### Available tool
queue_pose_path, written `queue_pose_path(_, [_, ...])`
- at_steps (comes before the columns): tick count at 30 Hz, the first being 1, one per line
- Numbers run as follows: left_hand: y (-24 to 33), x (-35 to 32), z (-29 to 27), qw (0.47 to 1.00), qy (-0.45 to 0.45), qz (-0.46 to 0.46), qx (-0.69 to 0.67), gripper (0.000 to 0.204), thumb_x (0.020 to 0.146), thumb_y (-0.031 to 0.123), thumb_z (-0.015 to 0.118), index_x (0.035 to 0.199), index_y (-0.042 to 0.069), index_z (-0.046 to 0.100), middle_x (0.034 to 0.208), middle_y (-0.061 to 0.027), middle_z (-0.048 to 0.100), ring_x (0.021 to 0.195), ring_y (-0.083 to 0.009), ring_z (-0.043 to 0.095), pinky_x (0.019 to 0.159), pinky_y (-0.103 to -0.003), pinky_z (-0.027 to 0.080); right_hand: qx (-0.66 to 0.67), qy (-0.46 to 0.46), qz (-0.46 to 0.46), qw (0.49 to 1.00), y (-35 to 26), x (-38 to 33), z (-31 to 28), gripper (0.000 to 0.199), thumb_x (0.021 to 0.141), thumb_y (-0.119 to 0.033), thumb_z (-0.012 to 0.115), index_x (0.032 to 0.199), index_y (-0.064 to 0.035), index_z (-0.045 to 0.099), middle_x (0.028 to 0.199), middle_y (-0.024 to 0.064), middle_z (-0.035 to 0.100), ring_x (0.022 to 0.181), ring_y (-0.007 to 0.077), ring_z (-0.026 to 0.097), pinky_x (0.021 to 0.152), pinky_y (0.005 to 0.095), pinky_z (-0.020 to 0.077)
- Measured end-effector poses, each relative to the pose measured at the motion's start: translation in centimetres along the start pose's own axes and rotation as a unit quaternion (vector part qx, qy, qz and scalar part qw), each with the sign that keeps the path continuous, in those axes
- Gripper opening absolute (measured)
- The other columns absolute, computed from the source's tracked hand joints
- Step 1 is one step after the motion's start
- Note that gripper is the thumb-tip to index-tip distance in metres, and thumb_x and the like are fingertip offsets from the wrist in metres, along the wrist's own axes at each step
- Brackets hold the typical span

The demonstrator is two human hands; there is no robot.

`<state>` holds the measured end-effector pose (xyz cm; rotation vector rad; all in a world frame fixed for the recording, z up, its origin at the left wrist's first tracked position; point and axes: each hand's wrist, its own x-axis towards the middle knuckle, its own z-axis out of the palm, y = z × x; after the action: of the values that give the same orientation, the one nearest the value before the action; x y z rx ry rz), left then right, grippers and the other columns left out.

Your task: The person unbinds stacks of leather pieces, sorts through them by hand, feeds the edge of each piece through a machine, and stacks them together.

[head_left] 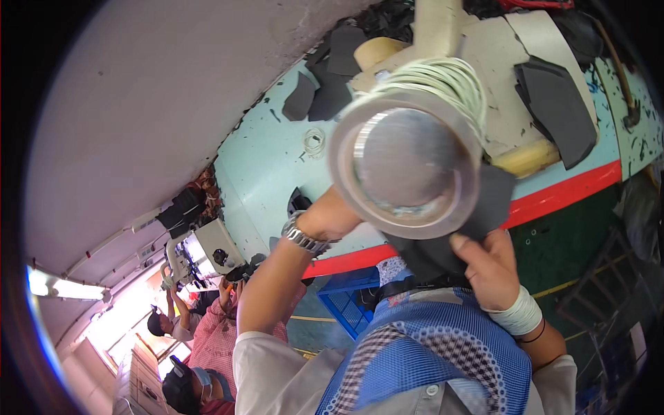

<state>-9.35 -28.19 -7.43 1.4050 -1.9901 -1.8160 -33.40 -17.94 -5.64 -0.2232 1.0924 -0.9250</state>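
Counting around one round machine head point(411, 162), I have one dark grey sheet point(496, 197) at four o'clock, partly hidden by it; my right hand point(491, 273), at five, pinches its near edge between thumb and fingers. My left hand point(332, 216) is at eight, fingertips behind the machine head, so I cannot tell their grip. One loose coil of white cord point(313, 142) lies toward ten. One blue plastic crate point(340, 304) sits at seven; I can't make out its contents.
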Motion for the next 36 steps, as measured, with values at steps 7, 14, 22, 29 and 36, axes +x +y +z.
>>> queue_pose_path(7, [1.5,0.8,1.0,0.995,0.064,-0.072,0.001,0.051,0.087,0.046,0.067,0.122,0.009,0.061,0.120,-0.0087,0.065,0.108,-0.0237,0.060,0.093,-0.036,0.046,0.039,-0.003,0.012,0.999,0.3,0.0,0.4,0.029,0.089,-0.003,0.057,0.117,0.0052,0.054,0.110,0.0094,0.064,0.097,0.0144,0.062,0.086,0.0271,0.0480])
queue_pose_path(14, [0.8,0.7,1.4,0.986,0.062,-0.062,-0.142,0.044,0.089,0.013,0.065,0.128,-0.002,0.053,0.123,-0.0131,0.060,0.108,-0.0194,0.057,0.096,-0.034,0.045,0.012,-0.015,0.055,0.998,0.7,-0.3,0.3,0.023,0.090,-0.005,0.057,0.109,0.0067,0.060,0.101,0.0099,0.068,0.091,0.0141,0.064,0.081,0.0269,0.0500])
queue_pose_path(22, [2.6,-0.4,0.1,0.964,0.002,-0.191,-0.186,0.042,0.086,0.007,0.067,0.124,-0.004,0.054,0.112,-0.0161,0.064,0.085,-0.0183,0.068,0.062,-0.029,0.058,0.022,-0.006,0.031,0.999,0.6,-0.8,0.8,0.025,0.089,-0.005,0.057,0.112,0.0061,0.058,0.102,0.0082,0.066,0.086,0.0128,0.062,0.079,0.0249,0.0487])
queue_pose_path(29, [5.0,2.2,0.7,0.963,-0.012,-0.236,-0.132,0.047,0.089,0.027,0.070,0.125,0.002,0.054,0.114,-0.0082,0.066,0.098,-0.0200,0.066,0.080,-0.030,0.056,0.023,0.049,-0.026,0.998,0.2,0.3,-0.3,0.028,0.089,-0.004,0.058,0.115,0.0052,0.056,0.104,0.0082,0.065,0.090,0.0122,0.062,0.080,0.0242,0.0481])
queue_pose_path(36, [0.5,0.5,1.7,0.965,0.009,-0.137,-0.226,0.040,0.093,0.017,0.064,0.128,0.001,0.052,0.107,-0.0124,0.065,0.081,-0.0175,0.067,0.064,-0.030,0.059,0.025,-0.051,0.053,0.997,0.5,-0.6,0.3,0.029,0.090,-0.002,0.056,0.118,0.0046,0.054,0.111,0.0097,0.064,0.101,0.0154,0.061,0.089,0.0289,0.0482])
